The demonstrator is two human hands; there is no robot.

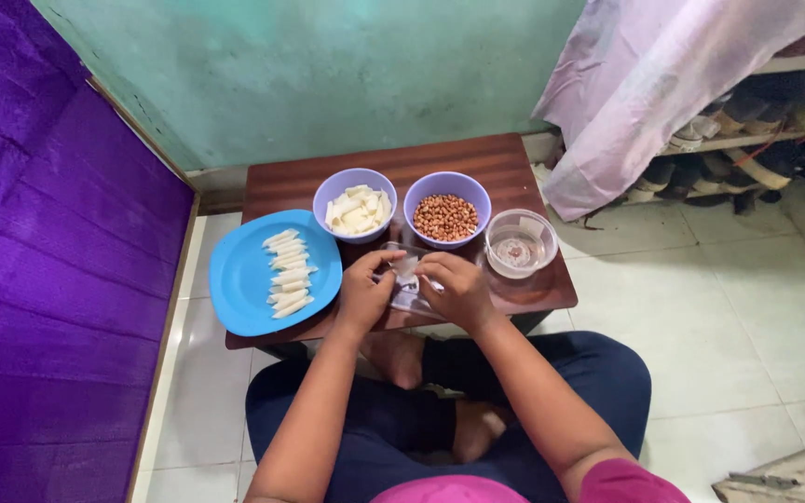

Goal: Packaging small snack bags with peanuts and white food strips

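My left hand and my right hand meet over the front of a small brown table, both pinching a small pale wrapper piece that lies on a clear sheet. Left of my hands sits a blue plate with several rolled white pieces laid in a column. Behind my hands stand a lilac bowl of white wrapper pieces and a lilac bowl of peanuts.
A clear round container holding a little liquid stands at the table's right. A purple covered surface runs along the left. A pink cloth hangs over a shoe rack at the right. My crossed legs lie under the table edge.
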